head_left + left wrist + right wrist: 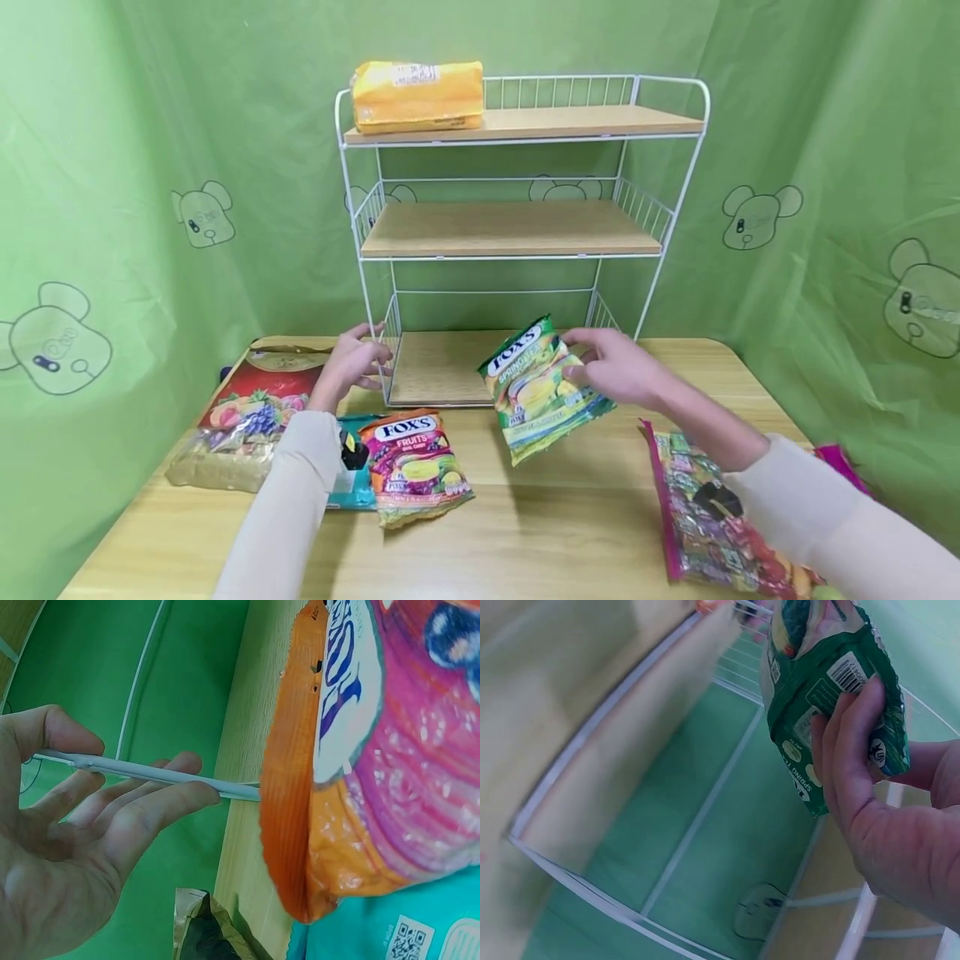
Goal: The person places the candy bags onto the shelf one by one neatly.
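Note:
My right hand (618, 367) grips a green Fox's Spring Tea candy bag (536, 392) by its right side, holding it tilted in front of the lowest shelf. In the right wrist view, the fingers lie across the bag's back (832, 694), near its barcode. My left hand (356, 362) holds the front left post (169, 775) of the white wire rack, thumb on one side and fingers on the other. Close to that hand lies an orange and purple Fox's Fruits candy bag (416, 467), partly over a teal bag (352, 492).
The rack has three wooden shelves, including a middle shelf (510, 229). A yellow package (417, 97) sits at the top left. On the table (555, 533), a large red and gold bag (258, 408) lies left, and a pink-edged bag of wrapped sweets (712, 525) lies right, partly under my forearm.

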A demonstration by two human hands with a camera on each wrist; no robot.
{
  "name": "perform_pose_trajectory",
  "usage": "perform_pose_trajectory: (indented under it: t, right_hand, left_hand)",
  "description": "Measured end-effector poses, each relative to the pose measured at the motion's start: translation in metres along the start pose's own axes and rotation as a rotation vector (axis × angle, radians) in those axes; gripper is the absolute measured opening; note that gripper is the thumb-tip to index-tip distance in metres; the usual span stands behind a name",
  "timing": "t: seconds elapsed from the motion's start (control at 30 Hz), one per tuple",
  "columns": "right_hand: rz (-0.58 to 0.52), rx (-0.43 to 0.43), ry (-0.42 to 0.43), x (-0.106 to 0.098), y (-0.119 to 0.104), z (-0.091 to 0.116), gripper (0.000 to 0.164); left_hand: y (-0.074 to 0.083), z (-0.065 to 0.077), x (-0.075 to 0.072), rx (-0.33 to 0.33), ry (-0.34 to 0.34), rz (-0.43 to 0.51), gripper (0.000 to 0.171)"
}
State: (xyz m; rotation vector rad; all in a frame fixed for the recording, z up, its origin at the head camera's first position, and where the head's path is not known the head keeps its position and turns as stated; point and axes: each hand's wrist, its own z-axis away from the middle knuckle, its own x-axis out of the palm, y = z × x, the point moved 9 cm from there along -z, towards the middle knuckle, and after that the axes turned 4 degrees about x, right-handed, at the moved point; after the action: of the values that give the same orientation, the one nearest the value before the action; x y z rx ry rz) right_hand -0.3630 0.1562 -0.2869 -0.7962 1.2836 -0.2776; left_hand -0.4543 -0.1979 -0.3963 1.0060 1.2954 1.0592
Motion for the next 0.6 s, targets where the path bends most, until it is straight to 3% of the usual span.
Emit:
perform_pose_trajectory:
  t: [0.33,0.6]
  right_hand:
    - [0.053,0.004,0.049,-0.060,-0.049,0.013,0.062]
    - [-0.012,-0.002,0.092,-0.099,-0.085,0.017,0.057]
  left_hand:
    - [0.001,-0.002,0.001,0.009,-0.013,-0.004,0.075]
    - [-0.001,-0.001,-0.001,0.003,-0.009,-0.009,0.074]
